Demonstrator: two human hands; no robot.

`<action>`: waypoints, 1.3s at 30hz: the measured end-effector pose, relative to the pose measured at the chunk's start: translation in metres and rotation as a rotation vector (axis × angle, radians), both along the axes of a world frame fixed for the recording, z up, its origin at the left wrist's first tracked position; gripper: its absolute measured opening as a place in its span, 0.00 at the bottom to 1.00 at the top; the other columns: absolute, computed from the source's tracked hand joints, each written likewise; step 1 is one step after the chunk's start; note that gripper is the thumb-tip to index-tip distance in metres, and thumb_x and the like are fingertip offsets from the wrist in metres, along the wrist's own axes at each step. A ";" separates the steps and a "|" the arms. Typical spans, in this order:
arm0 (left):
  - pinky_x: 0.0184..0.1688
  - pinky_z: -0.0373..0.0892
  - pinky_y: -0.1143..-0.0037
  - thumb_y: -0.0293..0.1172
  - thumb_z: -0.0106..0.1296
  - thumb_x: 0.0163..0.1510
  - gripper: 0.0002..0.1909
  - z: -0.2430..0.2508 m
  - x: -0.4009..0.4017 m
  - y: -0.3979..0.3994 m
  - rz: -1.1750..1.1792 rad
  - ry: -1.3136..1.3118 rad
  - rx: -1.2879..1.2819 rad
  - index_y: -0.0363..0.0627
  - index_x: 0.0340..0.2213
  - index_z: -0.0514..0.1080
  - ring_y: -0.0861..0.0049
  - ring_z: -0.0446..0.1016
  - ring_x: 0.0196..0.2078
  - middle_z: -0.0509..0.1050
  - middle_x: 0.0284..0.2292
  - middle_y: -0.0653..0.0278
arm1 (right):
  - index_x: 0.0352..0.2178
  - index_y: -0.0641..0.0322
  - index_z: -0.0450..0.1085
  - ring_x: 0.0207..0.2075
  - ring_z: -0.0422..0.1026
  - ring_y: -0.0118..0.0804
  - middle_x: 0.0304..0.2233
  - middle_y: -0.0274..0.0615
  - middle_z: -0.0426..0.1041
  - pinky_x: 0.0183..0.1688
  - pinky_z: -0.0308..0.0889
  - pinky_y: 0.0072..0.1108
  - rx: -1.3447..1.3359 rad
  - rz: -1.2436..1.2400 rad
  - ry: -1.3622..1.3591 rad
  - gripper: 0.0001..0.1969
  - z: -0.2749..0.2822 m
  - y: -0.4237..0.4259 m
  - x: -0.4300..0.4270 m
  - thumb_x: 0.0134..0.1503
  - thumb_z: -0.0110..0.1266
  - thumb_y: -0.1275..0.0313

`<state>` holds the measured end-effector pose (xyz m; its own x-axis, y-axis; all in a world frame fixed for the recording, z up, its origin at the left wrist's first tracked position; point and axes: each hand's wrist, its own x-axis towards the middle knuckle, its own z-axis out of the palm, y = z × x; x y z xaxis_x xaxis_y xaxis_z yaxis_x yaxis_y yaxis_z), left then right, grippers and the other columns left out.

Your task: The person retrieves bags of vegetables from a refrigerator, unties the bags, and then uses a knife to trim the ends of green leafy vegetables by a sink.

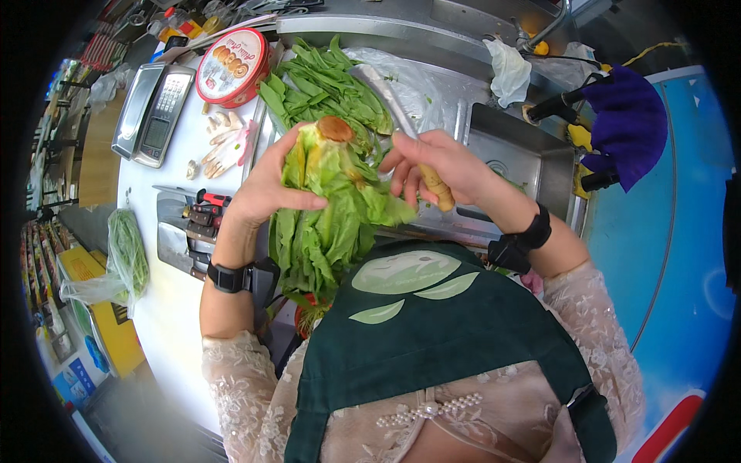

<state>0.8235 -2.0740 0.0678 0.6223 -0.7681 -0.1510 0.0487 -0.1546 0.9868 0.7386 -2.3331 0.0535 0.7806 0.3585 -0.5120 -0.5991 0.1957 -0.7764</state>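
Note:
My left hand (269, 182) grips a leafy green lettuce head (330, 214) with its browned stem base turned up. My right hand (437, 165) holds a knife (399, 110) by its wooden handle, the blade pointing up and away to the left. The fingertips of my right hand are beside the lettuce's outer leaves; whether they touch is unclear. Beyond both hands, a pile of long green leafy vegetables (330, 87) lies at the steel counter, next to clear plastic film (417, 87).
A steel sink (521, 162) is at the right. On the white table (168, 353) are a digital scale (153, 113), a round red tin (231, 66), stained gloves (223, 144), several knives (200, 223) and bagged greens (127, 249). Purple cloth (625, 121) hangs at the right.

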 end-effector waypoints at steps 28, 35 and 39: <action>0.51 0.66 0.72 0.27 0.65 0.34 0.42 -0.075 -0.059 -0.038 0.037 0.781 -0.071 0.36 0.52 0.60 0.70 0.71 0.46 0.72 0.44 0.58 | 0.22 0.59 0.62 0.21 0.67 0.34 0.18 0.36 0.62 0.22 0.63 0.24 -1.481 -0.293 -1.173 0.07 -0.081 0.007 -0.047 0.49 0.53 0.74; 0.54 0.63 0.72 0.30 0.71 0.26 0.50 -0.089 -0.067 -0.031 0.033 0.753 -0.068 0.36 0.53 0.58 0.71 0.69 0.49 0.70 0.47 0.59 | 0.24 0.60 0.64 0.23 0.71 0.41 0.20 0.41 0.69 0.23 0.66 0.28 -1.485 -0.167 -0.985 0.06 -0.125 -0.014 -0.066 0.51 0.53 0.73; 0.54 0.61 0.74 0.29 0.72 0.22 0.55 -0.082 -0.051 -0.041 -0.236 0.585 -0.323 0.39 0.54 0.57 0.75 0.66 0.49 0.67 0.48 0.63 | 0.27 0.60 0.65 0.26 0.74 0.47 0.23 0.44 0.72 0.27 0.68 0.35 -1.491 0.148 -0.645 0.04 -0.170 -0.040 -0.090 0.52 0.48 0.72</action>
